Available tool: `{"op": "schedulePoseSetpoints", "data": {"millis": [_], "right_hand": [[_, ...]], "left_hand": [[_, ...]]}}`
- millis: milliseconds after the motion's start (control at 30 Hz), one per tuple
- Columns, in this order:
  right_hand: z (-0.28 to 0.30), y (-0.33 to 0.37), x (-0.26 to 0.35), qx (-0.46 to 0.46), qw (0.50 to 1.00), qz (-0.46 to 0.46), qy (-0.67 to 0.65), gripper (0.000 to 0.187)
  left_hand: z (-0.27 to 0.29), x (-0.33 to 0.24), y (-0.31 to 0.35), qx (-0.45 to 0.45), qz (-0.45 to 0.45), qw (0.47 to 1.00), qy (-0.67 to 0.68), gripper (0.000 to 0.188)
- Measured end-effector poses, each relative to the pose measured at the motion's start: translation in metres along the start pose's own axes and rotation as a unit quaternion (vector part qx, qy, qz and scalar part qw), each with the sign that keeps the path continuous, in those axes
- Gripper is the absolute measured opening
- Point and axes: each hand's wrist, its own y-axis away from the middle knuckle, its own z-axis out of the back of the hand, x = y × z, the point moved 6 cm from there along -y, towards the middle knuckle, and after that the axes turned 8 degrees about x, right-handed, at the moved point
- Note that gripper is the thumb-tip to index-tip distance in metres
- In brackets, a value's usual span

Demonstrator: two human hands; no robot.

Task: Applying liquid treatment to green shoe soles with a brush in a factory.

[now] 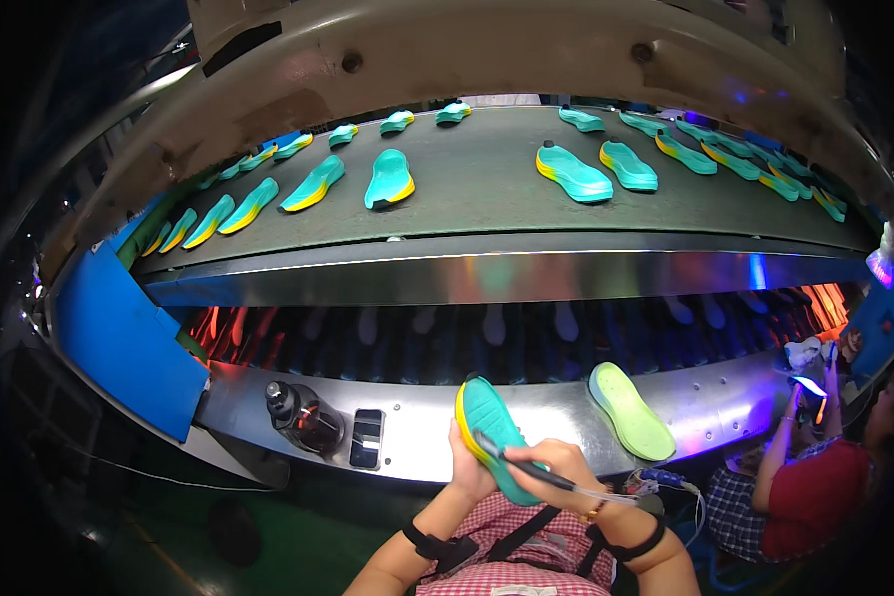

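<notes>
In my left hand [470, 469] is a teal shoe sole [501, 415] with a yellow edge and a dark tip, held tilted in front of my chest. The fingers of my right hand [558, 459] close round a black pen-shaped tool [554, 481] with a thin pale cord at its back end. That tool's tip rests at or just over the sole's yellow side edge; whether it touches, I cannot tell. Lying on the metal ledge [437, 397] to the right of the held sole is a pale green sole [632, 412].
A dark bottle [306, 419] and a phone [368, 439] are on the ledge at left. Above, a conveyor belt [467, 189] carries several teal and yellow soles. Reddish light glows beneath it. At right, a co-worker in a red top [815, 497] handles a sole. Cables hang near my right wrist.
</notes>
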Motion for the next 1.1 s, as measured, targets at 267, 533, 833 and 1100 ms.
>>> {"op": "schedulePoseSetpoints", "data": {"millis": [267, 533, 833, 1100], "right_hand": [[0.033, 0.015, -0.015, 0.069, 0.932, -0.187, -0.304, 0.021], [0.030, 0.007, 0.006, 0.140, 0.934, -0.069, -0.320, 0.020], [0.033, 0.012, 0.016, 0.176, 0.942, 0.037, -0.284, 0.022], [0.038, 0.025, 0.014, 0.156, 0.949, 0.083, -0.261, 0.020]], "left_hand": [[-0.037, -0.012, 0.017, 0.107, 0.071, 0.991, 0.029, 0.083], [-0.068, -0.013, 0.017, 0.157, 0.058, 0.982, 0.089, 0.079], [-0.062, -0.034, 0.013, 0.104, -0.056, 0.992, 0.052, 0.089], [-0.075, -0.062, 0.012, 0.083, -0.156, 0.984, 0.031, 0.092]]}}
